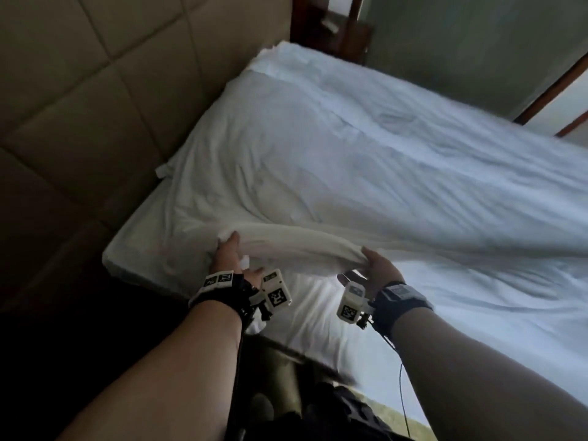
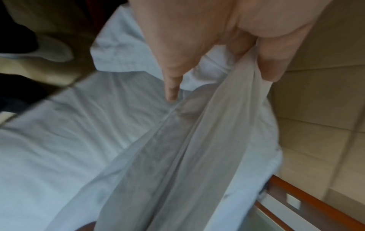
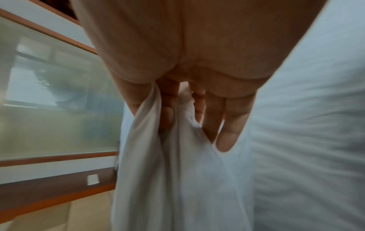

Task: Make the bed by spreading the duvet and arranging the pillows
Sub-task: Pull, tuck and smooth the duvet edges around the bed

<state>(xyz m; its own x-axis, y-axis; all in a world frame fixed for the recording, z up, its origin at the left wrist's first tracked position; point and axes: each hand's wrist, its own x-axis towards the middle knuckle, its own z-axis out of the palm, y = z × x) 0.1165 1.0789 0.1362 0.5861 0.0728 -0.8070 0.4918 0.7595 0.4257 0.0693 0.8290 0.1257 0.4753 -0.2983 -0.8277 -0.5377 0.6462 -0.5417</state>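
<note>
A white duvet (image 1: 366, 160) lies rumpled across the bed, its near edge lifted off the white sheet (image 1: 311, 316). My left hand (image 1: 227, 254) grips that edge near the head of the bed. In the left wrist view my left hand (image 2: 233, 65) pinches the bunched duvet (image 2: 177, 156) between thumb and fingers. My right hand (image 1: 374, 265) grips the same edge further right. In the right wrist view my right hand (image 3: 177, 112) has its fingers curled into a fold of the duvet (image 3: 177, 179). No pillows are in view.
A padded beige headboard (image 1: 79, 106) runs along the left of the bed. A dark wooden nightstand (image 1: 340, 30) stands past the far corner. A frosted glass panel (image 3: 55, 101) with a wooden frame lines the far side. The floor near my feet is dark.
</note>
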